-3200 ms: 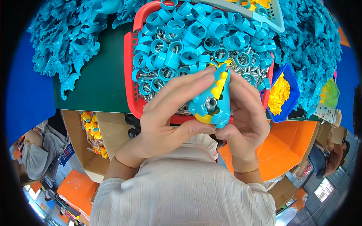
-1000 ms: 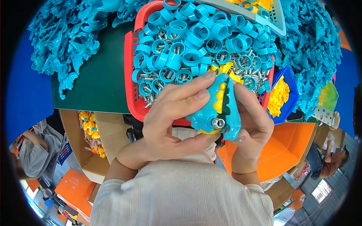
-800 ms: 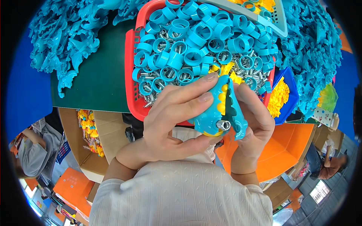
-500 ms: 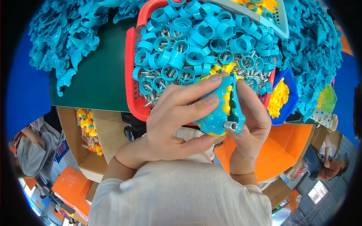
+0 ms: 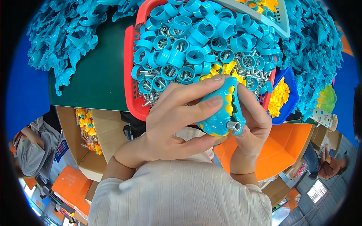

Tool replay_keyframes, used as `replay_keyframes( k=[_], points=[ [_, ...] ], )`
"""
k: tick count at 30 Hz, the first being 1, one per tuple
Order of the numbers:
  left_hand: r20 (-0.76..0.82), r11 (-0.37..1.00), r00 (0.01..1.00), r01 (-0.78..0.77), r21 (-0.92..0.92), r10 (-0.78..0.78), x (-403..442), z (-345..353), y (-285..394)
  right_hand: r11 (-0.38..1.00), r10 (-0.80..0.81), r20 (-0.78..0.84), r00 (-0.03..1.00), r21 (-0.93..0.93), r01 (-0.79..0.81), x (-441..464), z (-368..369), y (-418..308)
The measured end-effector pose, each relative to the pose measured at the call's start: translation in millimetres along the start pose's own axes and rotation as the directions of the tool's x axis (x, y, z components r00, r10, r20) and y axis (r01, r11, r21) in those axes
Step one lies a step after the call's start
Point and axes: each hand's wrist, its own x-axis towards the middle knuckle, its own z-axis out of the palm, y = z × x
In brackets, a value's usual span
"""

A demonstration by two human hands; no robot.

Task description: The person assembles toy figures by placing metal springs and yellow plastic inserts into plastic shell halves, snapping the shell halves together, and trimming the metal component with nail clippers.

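Between my two hands is a teal plastic toy body point(image 5: 215, 119) with yellow bumps along its seam and a short metal tube point(image 5: 233, 126) poking out of its near end. My left hand point(image 5: 177, 116) is closed round its left side, fingers across the top and thumb beneath. My right hand point(image 5: 253, 122) grips the right side, the thumb close to the tube. A dark gap shows along part of the seam. Just beyond my fingertips, yellow plastic pieces point(image 5: 228, 68) lie in a red basket point(image 5: 130, 75) with many teal rings point(image 5: 195, 55) and small metal tubes point(image 5: 149, 98).
Teal shell parts are heaped at the left point(image 5: 64, 34) and right point(image 5: 311, 49). A blue tray point(image 5: 292, 100) of small yellow parts stands right of the basket. Below the table edge are a cardboard box point(image 5: 103, 132) and an orange bin point(image 5: 279, 147). Other people are at both sides.
The gap along the toy body's seam has narrowed as its two sides come closer together. The body has turned slightly, and both hands keep their hold.
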Motion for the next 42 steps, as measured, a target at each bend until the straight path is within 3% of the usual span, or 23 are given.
replay_keyframes(
  k=[5,7,14,17,19,23,26,28,31,32,33,35,36,42],
  points=[
    [0.011,1.0,1.0,0.008,-0.028,-0.008,1.3,0.3,0.3,1.0,0.005,0.003,1.0,0.0,-0.005,0.0,-0.8,0.1],
    [-0.135,0.999,0.99,-0.042,0.013,0.043,4.9,5.9,-0.3,1.0,0.01,0.0,1.0,-0.028,-0.01,0.8,-0.8,-0.8],
    [-0.061,0.995,0.996,-0.067,0.078,0.072,9.0,-2.5,4.1,0.995,0.02,0.039,0.999,-0.103,-0.015,1.4,-5.8,-3.1],
    [-0.054,0.994,0.997,-0.042,0.106,0.048,7.7,-4.9,5.6,0.997,0.053,0.05,0.997,-0.051,-0.05,2.9,-3.3,-3.6],
    [0.037,0.996,0.999,-0.008,0.087,0.005,3.4,-7.4,3.5,1.0,0.009,0.044,0.999,0.008,-0.009,4.6,-0.8,-0.5],
    [-0.046,0.994,0.998,-0.044,0.1,0.048,7.5,-2.1,-2.1,0.997,-0.075,0.069,0.995,-0.012,0.076,9.8,-2.8,7.2],
    [-0.023,0.997,0.997,0.071,-0.042,-0.072,7.0,5.9,2.4,0.986,-0.043,0.074,0.996,-0.159,0.055,13.3,4.2,2.2],
    [-0.161,0.93,0.962,0.158,-0.333,-0.221,5.9,21.2,5.9,0.853,-0.116,0.077,0.99,-0.503,0.139,15.3,13.3,1.2],
    [-0.087,0.962,0.981,0.149,-0.23,-0.173,5.7,11.9,0.2,0.769,-0.159,0.096,0.983,-0.613,0.184,14.7,16.0,5.4],
    [-0.152,0.927,0.967,0.144,-0.346,-0.206,5.9,15.6,2.0,0.858,-0.129,0.037,0.991,-0.497,0.13,15.0,20.2,2.6],
    [-0.148,0.928,0.967,0.144,-0.344,-0.206,5.5,13.1,2.1,0.858,-0.132,0.034,0.991,-0.496,0.131,15.2,16.4,0.6],
    [-0.063,0.946,0.991,0.097,-0.308,-0.122,2.9,4.7,1.8,0.905,-0.092,0.158,0.983,-0.398,0.149,15.5,4.3,-3.9],
    [-0.033,0.976,0.999,0.021,-0.216,-0.029,4.9,2.2,-1.6,0.905,-0.092,0.154,0.984,-0.399,0.147,15.7,3.1,-3.0],
    [-0.048,0.978,0.998,-0.05,-0.204,0.041,3.1,5.4,-5.7,0.942,-0.128,0.042,0.991,-0.308,0.135,13.4,3.4,2.1]
  ],
)
